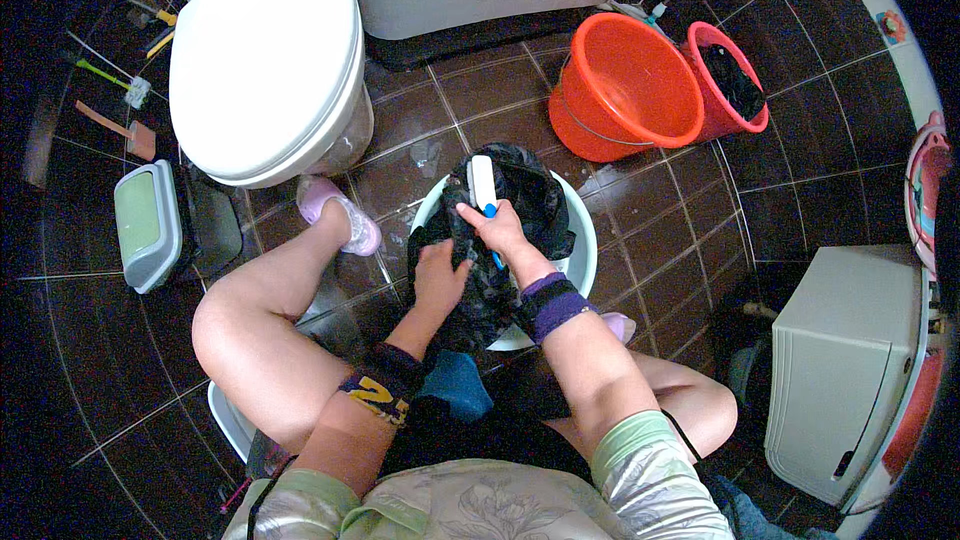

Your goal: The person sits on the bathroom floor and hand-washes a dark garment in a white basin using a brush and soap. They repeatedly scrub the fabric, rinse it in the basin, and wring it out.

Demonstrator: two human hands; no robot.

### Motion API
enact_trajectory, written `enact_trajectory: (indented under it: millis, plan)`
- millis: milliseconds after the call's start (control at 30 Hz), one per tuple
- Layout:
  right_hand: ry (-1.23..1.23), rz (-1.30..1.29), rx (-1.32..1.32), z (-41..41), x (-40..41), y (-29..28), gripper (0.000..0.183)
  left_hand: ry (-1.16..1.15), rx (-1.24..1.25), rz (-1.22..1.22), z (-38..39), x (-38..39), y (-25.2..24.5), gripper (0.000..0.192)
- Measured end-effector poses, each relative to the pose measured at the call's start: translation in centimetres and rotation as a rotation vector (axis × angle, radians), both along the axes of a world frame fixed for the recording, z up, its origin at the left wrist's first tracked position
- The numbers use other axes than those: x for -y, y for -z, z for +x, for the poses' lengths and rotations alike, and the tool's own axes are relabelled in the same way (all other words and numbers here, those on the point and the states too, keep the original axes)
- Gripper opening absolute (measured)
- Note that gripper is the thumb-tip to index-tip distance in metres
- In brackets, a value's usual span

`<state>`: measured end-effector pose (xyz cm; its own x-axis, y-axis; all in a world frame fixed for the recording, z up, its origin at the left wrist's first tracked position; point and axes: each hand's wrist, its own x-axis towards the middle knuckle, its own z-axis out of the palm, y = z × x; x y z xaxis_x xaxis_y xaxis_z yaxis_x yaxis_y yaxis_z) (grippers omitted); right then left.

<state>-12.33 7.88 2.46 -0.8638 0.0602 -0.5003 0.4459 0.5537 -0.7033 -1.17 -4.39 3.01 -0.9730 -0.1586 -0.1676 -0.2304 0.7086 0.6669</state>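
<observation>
A pale round basin (583,240) stands on the floor between my feet. Wet black cloth (529,187) fills it and hangs over its near left rim, with some light suds on it. My right hand (501,229) grips the blue handle of a white-headed scrubbing brush (484,180), held over the cloth; its bristles are hidden from view. Left of the brush, my left hand (441,277) has its fingers on the bunched black cloth and appears to pinch it.
A red bucket (630,90) and a pink bin (727,79) with a black liner stand beyond the basin to the right. A white toilet (266,67) is at the far left, a lidded bin (150,225) below it. A white cabinet (832,367) stands right. The tiled floor has wet patches.
</observation>
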Motion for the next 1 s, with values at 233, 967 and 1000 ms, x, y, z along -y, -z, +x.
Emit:
enact_trajectory:
  millis: [233, 967, 1000]
  plan:
    - [0.080, -0.409, 0.045, 2.0, -2.8, -1.5, 0.031, 0.208, -0.230, 0.003, 0.7, -0.6, -1.0, 0.035]
    - [0.781, -0.918, -0.159, 14.2, -10.6, -4.9, 0.030, -0.308, -0.088, 0.933, -1.1, 0.2, -8.2, 0.023]
    - [0.715, -0.886, -0.188, 14.3, -11.0, -4.9, 0.031, -0.269, -0.123, 0.914, -1.2, 0.4, -8.7, 0.023]
